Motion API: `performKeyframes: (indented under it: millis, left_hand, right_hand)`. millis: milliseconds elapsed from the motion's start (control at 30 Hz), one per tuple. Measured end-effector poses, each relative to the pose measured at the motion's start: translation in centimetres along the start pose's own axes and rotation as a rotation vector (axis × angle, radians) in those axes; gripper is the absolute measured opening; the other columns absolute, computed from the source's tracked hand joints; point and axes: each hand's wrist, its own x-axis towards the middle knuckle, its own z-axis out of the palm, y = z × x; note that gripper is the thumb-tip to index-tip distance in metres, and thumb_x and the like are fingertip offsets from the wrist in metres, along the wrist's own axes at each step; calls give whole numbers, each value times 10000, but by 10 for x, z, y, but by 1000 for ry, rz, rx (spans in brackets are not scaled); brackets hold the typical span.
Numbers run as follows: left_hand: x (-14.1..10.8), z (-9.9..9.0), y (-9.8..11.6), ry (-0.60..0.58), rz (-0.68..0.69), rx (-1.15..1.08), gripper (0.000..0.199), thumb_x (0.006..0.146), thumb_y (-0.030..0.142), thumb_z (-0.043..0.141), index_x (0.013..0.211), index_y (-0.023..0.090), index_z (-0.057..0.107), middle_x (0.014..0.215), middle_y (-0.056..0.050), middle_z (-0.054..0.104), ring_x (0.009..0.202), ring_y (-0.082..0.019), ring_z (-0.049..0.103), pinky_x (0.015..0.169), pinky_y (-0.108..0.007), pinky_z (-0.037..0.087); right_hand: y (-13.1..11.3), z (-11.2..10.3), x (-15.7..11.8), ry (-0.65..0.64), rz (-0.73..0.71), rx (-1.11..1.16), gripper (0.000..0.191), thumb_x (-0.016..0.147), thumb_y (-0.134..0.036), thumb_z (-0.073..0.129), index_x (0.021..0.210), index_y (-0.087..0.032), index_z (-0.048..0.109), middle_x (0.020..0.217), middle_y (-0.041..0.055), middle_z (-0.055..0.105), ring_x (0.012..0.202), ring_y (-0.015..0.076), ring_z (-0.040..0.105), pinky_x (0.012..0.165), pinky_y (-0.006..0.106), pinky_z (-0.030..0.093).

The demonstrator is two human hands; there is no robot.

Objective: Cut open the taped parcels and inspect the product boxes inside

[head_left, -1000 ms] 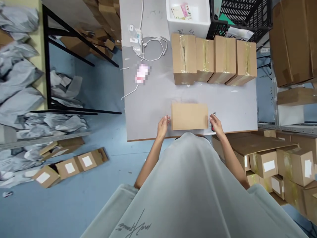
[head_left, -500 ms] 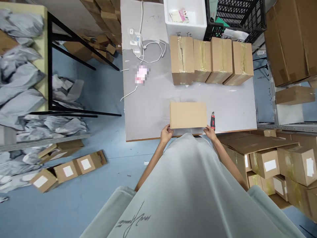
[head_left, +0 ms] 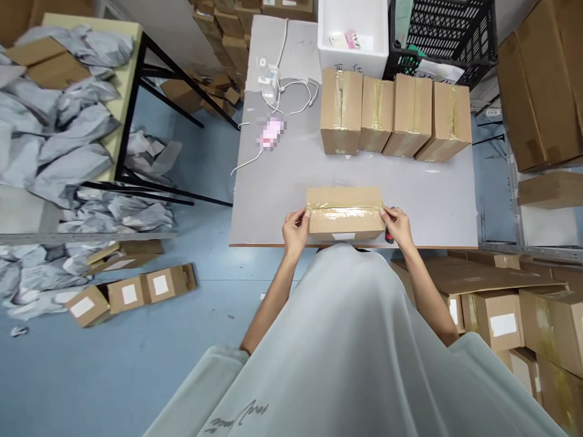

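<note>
A cardboard box with shiny clear tape along its upper face lies at the front edge of the grey table. My left hand grips its left end, thumb and fingers closed at the taped seam. At the right end my right hand pinches the same box. A small white label shows low on the box's near side. The red and black cutter lies beside the box, partly hidden by my right hand.
Several taped boxes stand in a row at the back, before a white bin and a black crate. A power strip with cables lies back left. Boxes are stacked below right.
The box has been turned so that a taped face now shows instead of a plain one. Both hands have moved up to its ends, and my right hand now partly covers the cutter. The view has shifted.
</note>
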Motion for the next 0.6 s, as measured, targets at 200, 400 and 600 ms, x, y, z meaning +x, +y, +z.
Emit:
performKeyframes:
  millis: [200, 400, 600]
  left_hand:
    - [-11, -1, -18, -29, -55, -11, 426, 1020, 503, 777, 1297, 191, 867, 1225, -120, 782, 1129, -263, 787, 1039, -396, 666]
    - [-16, -8, -52, -86, -203, -166, 462, 1061, 493, 683, 1360, 169, 817, 1428, -191, 795, 1282, -311, 788, 1164, -496, 635]
    - [-17, -2, -79, -151, -373, -98, 526, 839, 216, 769, 1363, 166, 783, 1444, -187, 809, 1322, -335, 777, 1246, -564, 582]
  right_hand:
    - [20, 13, -12, -70, 63, -12, 757, 937, -843, 725, 1308, -208, 907, 1102, 125, 825, 1014, 322, 773, 1068, 558, 653]
    - [50, 13, -25, -160, 178, 88, 715, 954, -703, 709, 1432, -187, 838, 1331, 176, 841, 1127, 363, 832, 1113, 578, 657]
    - [64, 15, -31, -281, 283, 9, 697, 840, -348, 845, 1517, -197, 773, 1231, 154, 864, 1075, 313, 831, 1121, 537, 664]
